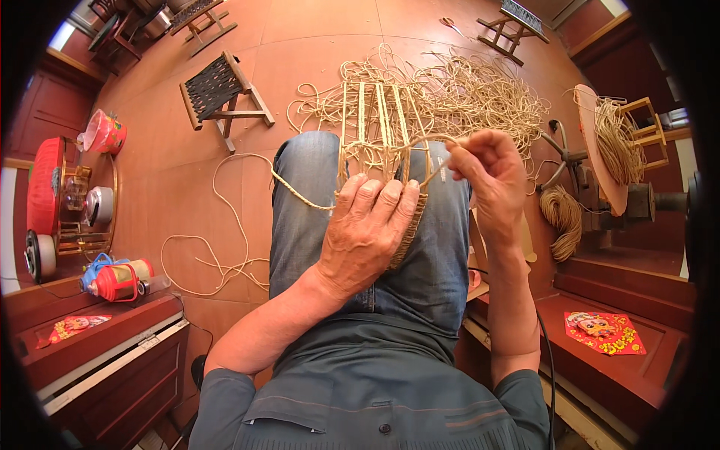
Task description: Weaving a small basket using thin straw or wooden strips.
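Observation:
A narrow piece of tan cord weaving (384, 112), with long strands running lengthwise, rests across my jeans-clad lap. My left hand (367, 229) lies over its near part, fingers side by side and bent onto the strands; the thumb is hidden. Below that hand a denser woven part (409, 236) shows. Raised to the right, my right hand (491, 176) pinches a working cord (431, 139), which loops back to the strands. Another cord (296, 193) leaves the weaving beside my left hand and trails to the floor on the left.
A large tangle of cord (480, 94) spreads over the floor ahead. A folding stool with a black woven seat (214, 88) stands ahead left. Scissors (454, 28) lie far off. Coiled cord (561, 221) hangs at right. A red thermos (124, 281) sits at left.

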`<action>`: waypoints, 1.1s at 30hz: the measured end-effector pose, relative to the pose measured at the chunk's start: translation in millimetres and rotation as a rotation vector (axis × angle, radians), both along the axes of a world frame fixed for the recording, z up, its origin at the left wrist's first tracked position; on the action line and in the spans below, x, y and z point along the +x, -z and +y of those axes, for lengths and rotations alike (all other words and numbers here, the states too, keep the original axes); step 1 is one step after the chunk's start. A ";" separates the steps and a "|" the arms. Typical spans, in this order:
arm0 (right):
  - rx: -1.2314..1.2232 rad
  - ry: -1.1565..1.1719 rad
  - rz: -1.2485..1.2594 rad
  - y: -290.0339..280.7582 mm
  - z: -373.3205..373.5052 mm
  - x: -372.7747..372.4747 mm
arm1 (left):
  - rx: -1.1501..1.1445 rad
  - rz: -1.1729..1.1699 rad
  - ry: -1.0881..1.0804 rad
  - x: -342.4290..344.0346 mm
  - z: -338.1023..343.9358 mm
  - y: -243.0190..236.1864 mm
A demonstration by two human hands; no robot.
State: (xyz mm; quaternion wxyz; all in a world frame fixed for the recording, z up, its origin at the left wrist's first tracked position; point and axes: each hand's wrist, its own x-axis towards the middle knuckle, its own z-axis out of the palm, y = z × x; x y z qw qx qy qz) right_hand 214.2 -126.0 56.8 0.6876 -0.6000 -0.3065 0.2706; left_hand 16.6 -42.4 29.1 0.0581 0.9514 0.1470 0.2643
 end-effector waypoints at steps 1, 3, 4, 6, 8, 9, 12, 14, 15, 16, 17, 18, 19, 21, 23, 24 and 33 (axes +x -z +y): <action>0.011 -0.024 0.021 1.5 7.9 -0.5 | 0.032 0.021 -0.018 1.4 -1.6 -1.0; 0.015 -0.022 0.059 8.9 18.6 -6.0 | 0.068 0.042 -0.029 4.0 -0.7 -2.0; 0.018 -0.017 0.031 15.3 20.5 -7.1 | 0.006 0.037 -0.023 4.7 1.6 -1.6; -0.032 0.000 -0.072 19.7 14.8 -7.1 | -0.089 0.008 -0.007 7.0 6.0 -2.8; -0.105 -0.036 0.035 27.1 3.5 -6.5 | -0.134 0.021 0.003 8.3 5.0 -9.4; -0.153 -0.122 0.103 34.6 -3.9 -7.9 | -0.180 0.032 0.012 8.9 4.5 -11.7; -0.087 -0.229 0.256 35.9 -10.7 -17.6 | -0.192 0.003 0.004 8.7 5.6 -13.3; -0.078 -0.266 0.309 41.1 -12.3 -13.5 | -0.194 0.009 0.008 10.2 5.4 -14.3; -0.069 -0.312 0.362 42.8 -13.4 -11.8 | -0.195 0.014 0.003 10.8 5.2 -14.7; -0.057 -0.313 0.375 42.2 -13.4 -12.8 | -0.193 0.015 0.007 10.7 5.2 -15.1; -0.054 -0.309 0.376 43.3 -14.3 -12.9 | -0.197 0.018 0.002 10.5 5.1 -15.6; -0.056 -0.300 0.398 45.4 -15.2 -13.0 | -0.201 0.021 -0.002 10.5 5.3 -16.1; -0.059 -0.291 0.422 46.9 -16.4 -13.2 | -0.200 0.023 0.001 10.3 5.3 -15.4; -0.051 -0.257 0.520 44.3 -17.6 -13.1 | -0.224 0.007 -0.011 10.1 5.3 -13.6; -0.042 -0.221 0.618 40.7 -18.7 -13.4 | -0.225 0.013 -0.008 10.7 5.0 -14.6; -0.003 -0.209 0.671 38.9 -19.6 -13.8 | -0.227 0.018 -0.009 11.1 4.7 -15.0; 0.202 -0.211 0.680 10.3 -41.0 1.8 | -0.130 -0.069 0.069 31.9 -1.4 -7.8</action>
